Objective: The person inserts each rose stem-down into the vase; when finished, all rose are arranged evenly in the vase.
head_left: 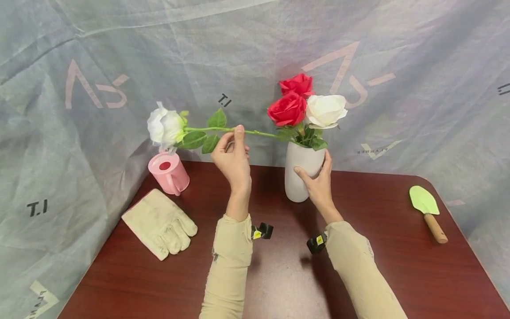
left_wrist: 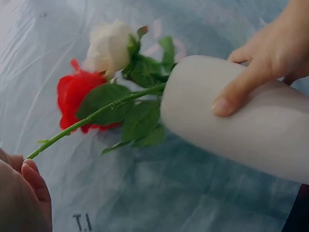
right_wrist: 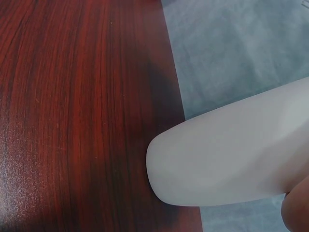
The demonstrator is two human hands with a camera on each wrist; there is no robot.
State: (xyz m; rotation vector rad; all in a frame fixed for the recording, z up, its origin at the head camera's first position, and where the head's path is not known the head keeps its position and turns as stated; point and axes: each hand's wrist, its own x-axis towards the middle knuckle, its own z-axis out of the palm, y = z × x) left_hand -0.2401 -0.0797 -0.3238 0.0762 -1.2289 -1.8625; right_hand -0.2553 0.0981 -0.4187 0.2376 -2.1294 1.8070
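Note:
My left hand (head_left: pixel 235 161) pinches the green stem of a white artificial rose (head_left: pixel 163 126), held nearly level with its bloom out to the left. In the left wrist view that stem (left_wrist: pixel 79 124) runs from my fingertips to the mouth of the white vase (left_wrist: pixel 207 130). My right hand (head_left: pixel 320 190) grips the vase around its side, thumb across the front. Two red roses (head_left: pixel 287 110) and another white rose (head_left: pixel 326 110) stand in the vase with green leaves. The right wrist view shows the vase's lower part (right_wrist: pixel 217 159) over the tabletop, most of that hand being out of frame.
A pink watering can (head_left: pixel 179 175) stands at the back left of the dark red wooden table (head_left: pixel 279 274). Cream work gloves (head_left: pixel 159 223) lie before it. A green trowel with a wooden handle (head_left: pixel 436 228) lies at the right. Grey sheeting (head_left: pixel 247 53) hangs close behind the table.

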